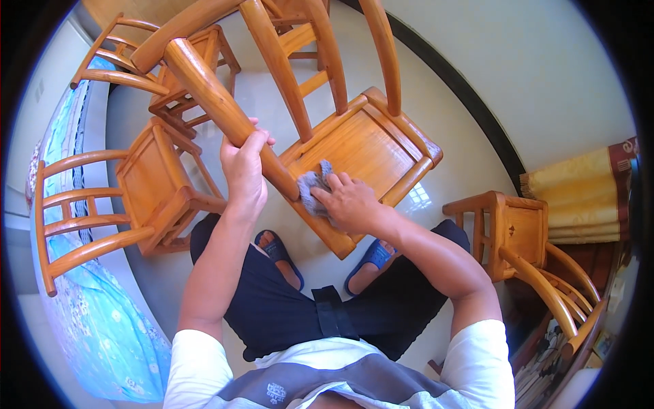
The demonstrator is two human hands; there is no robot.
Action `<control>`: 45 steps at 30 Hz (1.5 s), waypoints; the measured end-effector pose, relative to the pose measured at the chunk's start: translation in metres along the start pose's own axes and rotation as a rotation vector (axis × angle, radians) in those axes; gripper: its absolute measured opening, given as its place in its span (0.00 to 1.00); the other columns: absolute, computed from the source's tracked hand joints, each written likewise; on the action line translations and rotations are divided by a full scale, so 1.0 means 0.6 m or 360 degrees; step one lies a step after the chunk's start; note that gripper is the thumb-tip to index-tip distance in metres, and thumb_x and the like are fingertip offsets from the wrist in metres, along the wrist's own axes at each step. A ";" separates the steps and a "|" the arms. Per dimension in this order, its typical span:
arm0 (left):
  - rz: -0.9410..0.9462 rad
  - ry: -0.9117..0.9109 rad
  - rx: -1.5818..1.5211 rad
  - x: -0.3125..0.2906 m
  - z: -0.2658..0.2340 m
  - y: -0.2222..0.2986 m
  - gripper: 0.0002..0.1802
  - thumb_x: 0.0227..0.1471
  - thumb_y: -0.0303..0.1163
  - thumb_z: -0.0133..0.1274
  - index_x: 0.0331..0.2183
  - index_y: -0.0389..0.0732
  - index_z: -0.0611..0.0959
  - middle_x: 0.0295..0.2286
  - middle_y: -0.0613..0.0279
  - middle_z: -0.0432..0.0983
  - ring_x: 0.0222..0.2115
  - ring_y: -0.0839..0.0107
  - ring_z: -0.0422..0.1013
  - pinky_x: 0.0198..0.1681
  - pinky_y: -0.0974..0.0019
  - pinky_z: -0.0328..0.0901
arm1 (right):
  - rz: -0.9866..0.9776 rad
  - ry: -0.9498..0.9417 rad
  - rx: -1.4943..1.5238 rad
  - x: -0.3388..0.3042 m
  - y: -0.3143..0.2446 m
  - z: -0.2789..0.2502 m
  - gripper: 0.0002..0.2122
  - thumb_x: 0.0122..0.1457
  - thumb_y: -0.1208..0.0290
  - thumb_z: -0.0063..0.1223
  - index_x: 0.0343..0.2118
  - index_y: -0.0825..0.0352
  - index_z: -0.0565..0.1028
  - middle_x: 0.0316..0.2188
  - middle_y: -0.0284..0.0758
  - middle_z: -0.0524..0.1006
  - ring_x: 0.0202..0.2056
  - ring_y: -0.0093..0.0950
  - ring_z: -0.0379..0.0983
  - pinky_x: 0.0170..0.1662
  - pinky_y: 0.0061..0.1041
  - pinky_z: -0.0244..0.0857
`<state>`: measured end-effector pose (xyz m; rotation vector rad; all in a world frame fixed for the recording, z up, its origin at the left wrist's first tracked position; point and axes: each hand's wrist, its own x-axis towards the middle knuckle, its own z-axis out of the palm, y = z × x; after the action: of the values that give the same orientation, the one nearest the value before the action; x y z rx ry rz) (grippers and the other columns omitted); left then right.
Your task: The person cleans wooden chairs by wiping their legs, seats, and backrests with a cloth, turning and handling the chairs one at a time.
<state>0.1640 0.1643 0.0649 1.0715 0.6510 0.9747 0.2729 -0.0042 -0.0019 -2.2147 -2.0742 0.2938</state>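
Wooden chair [371, 140] just beyond the person's blue slippers [288, 264], left hand [245, 163] wrapped around its thick post [204, 88] — right hand [351, 203] half-curled, holding grey cloth [313, 194] against the seat's near-left edge.

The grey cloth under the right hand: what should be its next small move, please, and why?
Perhaps slide the grey cloth along the chair seat's edge: the right hand has it bunched there, beside the lower end of the chair post, and the left hand grips that post, which may help steadiness.
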 end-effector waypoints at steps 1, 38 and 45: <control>0.0017 0.0024 0.0009 0.000 0.003 0.000 0.14 0.48 0.21 0.53 0.39 0.35 0.73 0.29 0.61 0.71 0.29 0.72 0.70 0.40 0.69 0.65 | 0.0000 0.0167 0.0019 0.004 -0.002 0.009 0.19 0.52 0.67 0.52 0.49 0.58 0.75 0.44 0.43 0.71 0.48 0.40 0.68 0.45 0.38 0.66; 0.0041 0.0079 0.0001 0.001 0.007 0.001 0.13 0.47 0.21 0.54 0.38 0.36 0.73 0.29 0.61 0.70 0.28 0.72 0.70 0.38 0.68 0.65 | -0.0110 -0.0057 -0.0330 -0.077 -0.028 -0.009 0.14 0.52 0.69 0.50 0.41 0.65 0.77 0.53 0.40 0.67 0.47 0.34 0.67 0.43 0.29 0.63; 0.0013 0.0053 -0.0010 0.001 0.004 0.002 0.14 0.47 0.20 0.53 0.38 0.36 0.73 0.29 0.61 0.70 0.29 0.72 0.70 0.38 0.69 0.65 | -0.0085 0.0190 -0.0059 0.019 -0.007 0.003 0.20 0.55 0.70 0.48 0.52 0.62 0.70 0.52 0.40 0.67 0.49 0.37 0.67 0.48 0.32 0.65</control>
<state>0.1658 0.1640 0.0671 1.0550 0.6704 1.0029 0.2690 0.0072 -0.0035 -2.1360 -2.0884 0.1166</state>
